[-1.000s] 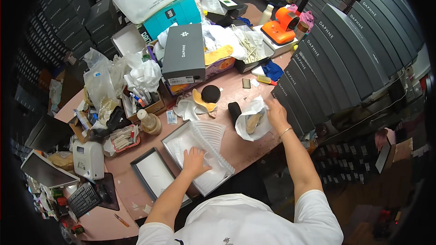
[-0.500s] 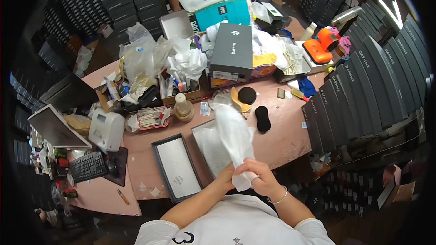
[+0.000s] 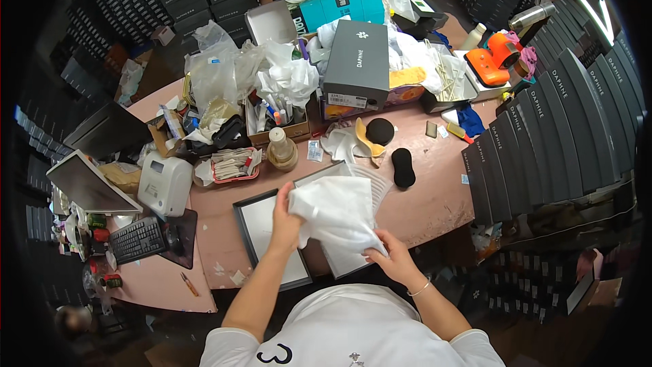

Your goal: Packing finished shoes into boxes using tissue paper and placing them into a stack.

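A soft white bundle [image 3: 333,207], like a thin cloth or wrapping bag, is stretched between my two hands above the table. My left hand [image 3: 285,223] is closed on its left edge, thumb along the side. At its lower right corner, my right hand [image 3: 395,258] pinches the material. Whatever the bundle may contain is hidden. Beneath it lies an open shoebox lined with white paper [image 3: 346,263], mostly covered by the bundle. To the left, partly behind my left forearm, lies a shallow dark-rimmed tray or lid [image 3: 247,234] with a white inside.
A black oval pad [image 3: 403,168] and a round black pad [image 3: 379,132] lie beyond my right hand. Dark shoeboxes [image 3: 543,143] are stacked on the right. A closed grey shoebox [image 3: 358,61] sits at the back. A jar [image 3: 281,151] and a printer-like device [image 3: 165,183] stand left.
The white bundle has gone from upright and narrow to spread out sideways. My left hand has moved left and up to its other edge; my right hand has shifted slightly right.
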Demonstrator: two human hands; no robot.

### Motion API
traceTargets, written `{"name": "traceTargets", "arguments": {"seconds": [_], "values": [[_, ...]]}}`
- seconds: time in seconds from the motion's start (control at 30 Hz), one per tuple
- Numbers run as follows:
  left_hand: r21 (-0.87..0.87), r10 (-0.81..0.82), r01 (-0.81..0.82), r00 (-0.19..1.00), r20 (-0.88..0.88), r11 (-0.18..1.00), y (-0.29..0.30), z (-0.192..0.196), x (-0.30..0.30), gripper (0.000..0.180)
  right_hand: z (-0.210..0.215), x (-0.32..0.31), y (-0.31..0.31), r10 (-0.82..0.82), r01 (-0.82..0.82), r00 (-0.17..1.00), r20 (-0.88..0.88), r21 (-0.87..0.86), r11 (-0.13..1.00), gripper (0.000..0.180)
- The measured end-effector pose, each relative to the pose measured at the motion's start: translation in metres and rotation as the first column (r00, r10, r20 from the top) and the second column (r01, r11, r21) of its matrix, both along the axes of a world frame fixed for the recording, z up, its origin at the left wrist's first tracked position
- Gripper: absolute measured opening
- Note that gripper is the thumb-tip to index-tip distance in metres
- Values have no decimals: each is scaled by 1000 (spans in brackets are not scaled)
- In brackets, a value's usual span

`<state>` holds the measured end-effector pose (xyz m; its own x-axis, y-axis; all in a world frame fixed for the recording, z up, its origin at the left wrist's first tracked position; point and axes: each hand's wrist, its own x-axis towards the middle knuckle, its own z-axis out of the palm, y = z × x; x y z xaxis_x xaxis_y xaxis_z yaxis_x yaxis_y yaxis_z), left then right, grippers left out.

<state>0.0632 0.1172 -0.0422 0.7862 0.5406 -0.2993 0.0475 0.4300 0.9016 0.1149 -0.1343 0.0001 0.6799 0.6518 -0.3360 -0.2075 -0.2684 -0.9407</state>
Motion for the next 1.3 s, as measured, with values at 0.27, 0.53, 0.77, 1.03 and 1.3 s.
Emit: {"name": "traceTargets", "arguments": {"seconds": [0.27,0.53,0.77,1.03,1.3], "values": [[-49,-196,190,937,-289,980,-119,-94,0,75,-130,4,15,392,-50,649,652,-478,877,47],[319,-298,483,823,-484,816,-109,-94,5,100,-227,99,-21,-143,266,929,340,-347,899,30],[427,-286,611,739,-610,666,-87,-89,-4,98,-159,86,19,-228,337,881,414,-212,917,30],[-182,-244,192,913,-328,964,-109,-119,28,75,-19,118,-7,-157,171,971,-179,65,983,20],[721,200,-54,972,-119,691,-57,-58,-71,46,-110,46,7,46,-29,869,494,-42,999,53]]}}
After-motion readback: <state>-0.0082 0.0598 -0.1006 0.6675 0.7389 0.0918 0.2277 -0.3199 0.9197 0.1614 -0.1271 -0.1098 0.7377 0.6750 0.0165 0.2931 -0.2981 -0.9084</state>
